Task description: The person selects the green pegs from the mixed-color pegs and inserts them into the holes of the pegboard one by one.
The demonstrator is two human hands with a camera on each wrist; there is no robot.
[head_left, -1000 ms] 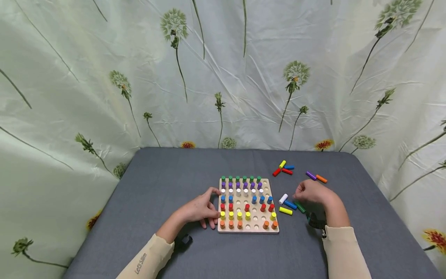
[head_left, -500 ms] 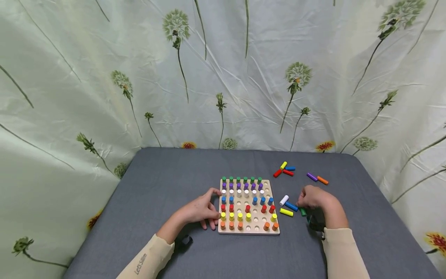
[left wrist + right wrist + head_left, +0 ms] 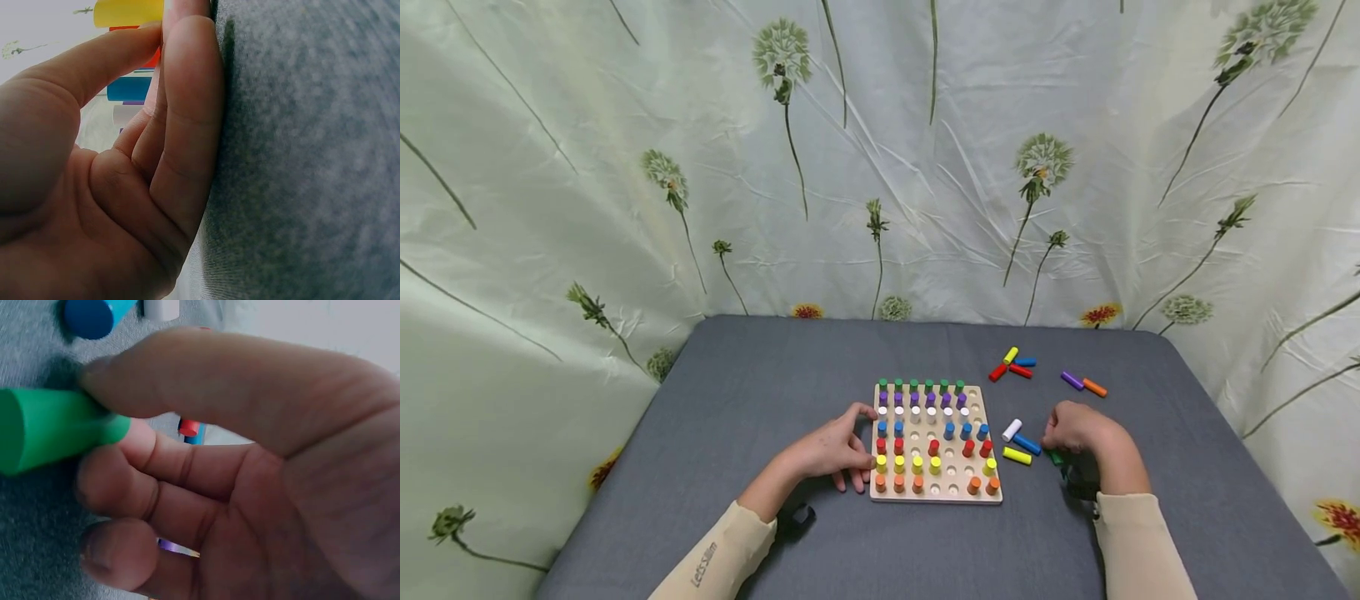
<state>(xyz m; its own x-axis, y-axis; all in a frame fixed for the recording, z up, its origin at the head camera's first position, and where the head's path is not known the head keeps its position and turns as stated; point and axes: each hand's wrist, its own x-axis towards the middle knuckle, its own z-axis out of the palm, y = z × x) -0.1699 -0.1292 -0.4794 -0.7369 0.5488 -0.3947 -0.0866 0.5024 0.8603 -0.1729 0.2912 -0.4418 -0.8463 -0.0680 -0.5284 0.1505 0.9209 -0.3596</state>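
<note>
A square wooden pegboard (image 3: 936,501) lies on the table, with rows of green, purple, white, blue, red, yellow and orange pegs standing in it. My left hand (image 3: 833,450) rests against the board's left edge, its index finger and thumb apart along that side. In the left wrist view, the thumb tip is close to a yellow peg (image 3: 128,12); the other fingers lie low beside the cloth. Right of the board, my right hand (image 3: 1077,427) pinches a green peg (image 3: 56,428) between thumb and fingertips. One end of that peg is hidden by the fingers.
Close to the right hand lie a white peg (image 3: 1012,430), a blue peg (image 3: 1027,443) and a yellow peg (image 3: 1017,456). Farther back are red pegs (image 3: 997,372), a purple peg (image 3: 1072,380) and an orange peg (image 3: 1095,387). A patterned curtain (image 3: 925,167) hangs behind the table.
My right hand has moved slightly right and nearer, down onto the green peg, which has turned and is now pinched. The left hand stays at the board's edge.
</note>
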